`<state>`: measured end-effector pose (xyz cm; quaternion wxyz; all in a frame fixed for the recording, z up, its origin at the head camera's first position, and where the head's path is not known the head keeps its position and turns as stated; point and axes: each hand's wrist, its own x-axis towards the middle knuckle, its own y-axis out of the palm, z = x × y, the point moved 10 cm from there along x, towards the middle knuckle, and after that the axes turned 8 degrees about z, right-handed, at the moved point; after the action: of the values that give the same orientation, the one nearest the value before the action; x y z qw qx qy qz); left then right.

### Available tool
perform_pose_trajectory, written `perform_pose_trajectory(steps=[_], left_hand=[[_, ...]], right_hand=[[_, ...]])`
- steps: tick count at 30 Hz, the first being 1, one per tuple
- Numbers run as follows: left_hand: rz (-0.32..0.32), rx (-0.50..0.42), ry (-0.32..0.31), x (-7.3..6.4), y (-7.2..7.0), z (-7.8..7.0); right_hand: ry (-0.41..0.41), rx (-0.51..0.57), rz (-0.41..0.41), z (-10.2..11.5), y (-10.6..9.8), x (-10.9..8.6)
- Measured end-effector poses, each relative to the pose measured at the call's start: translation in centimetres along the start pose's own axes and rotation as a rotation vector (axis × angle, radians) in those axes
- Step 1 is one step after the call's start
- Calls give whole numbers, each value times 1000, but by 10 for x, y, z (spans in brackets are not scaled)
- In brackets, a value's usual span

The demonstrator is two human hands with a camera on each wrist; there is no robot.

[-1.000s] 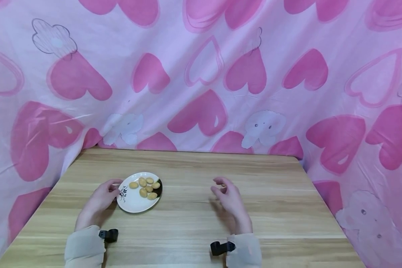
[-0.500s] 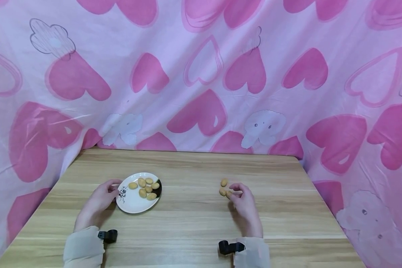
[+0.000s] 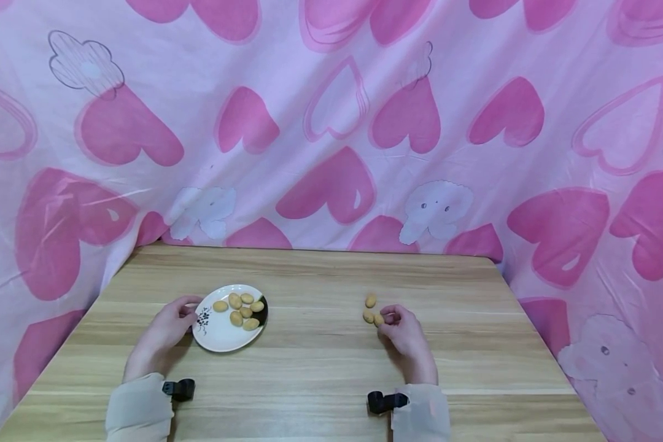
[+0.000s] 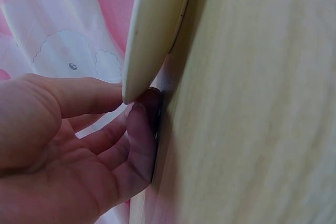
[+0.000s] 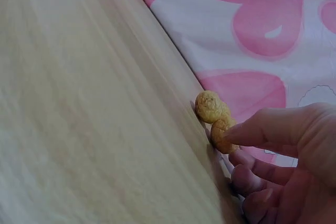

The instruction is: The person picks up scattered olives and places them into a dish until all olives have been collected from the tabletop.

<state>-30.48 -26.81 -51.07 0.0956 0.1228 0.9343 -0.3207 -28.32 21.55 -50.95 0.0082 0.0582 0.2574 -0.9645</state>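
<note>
Behind both hands, past the far edge of the bench [image 3: 309, 374], we see a pink cloth [image 3: 331, 138], printed with hearts and pale animal figures; it hangs with soft folds, and it also closes the sides. Under each hand there is a light sleeve, with a small black camera on the inner side of the wrist.

Close to the right hand [image 3: 407, 336] lie three light brown pieces. One is the pinched piece [image 3: 378, 320], held between thumb and finger; a second piece [image 3: 368, 316] is just beside it, toward the left hand [image 3: 167, 325], and a third piece [image 3: 371, 300] is a little farther beyond the fingertips. We cannot tell if the pinched one has left the bench.

The left hand pinches the rim of a white plate [image 3: 221, 337], which is on its inner side. Seven similar pieces [image 3: 236, 318] lie on this plate, mostly over the half away from that hand.

The plate is round and glossy, with a dark floral drawing near the left fingers and a dark patch opposite. The bench shows wood grain.

In the left wrist view we find the cream underside of the plate and fingers curled below its rim. The right wrist view shows the wrinkled, rounded skin of two pieces, which the head view leaves almost smooth.
</note>
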Motion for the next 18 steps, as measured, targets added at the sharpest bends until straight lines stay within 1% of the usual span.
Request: perform_pose_trajectory(steps=[2,9,14,18], left_hand=[[0,3,1,0,0,-1],[18,6,-25,1,2,3],[17,1,-12,2,3,2],[15,-29,1,2,3,1]], right_hand=[[-6,-21,1,1,0,1],[-21,-88,12,8,1,1],[-4,-108,5,7,2,0],[-2,-107,4,6,3,2]])
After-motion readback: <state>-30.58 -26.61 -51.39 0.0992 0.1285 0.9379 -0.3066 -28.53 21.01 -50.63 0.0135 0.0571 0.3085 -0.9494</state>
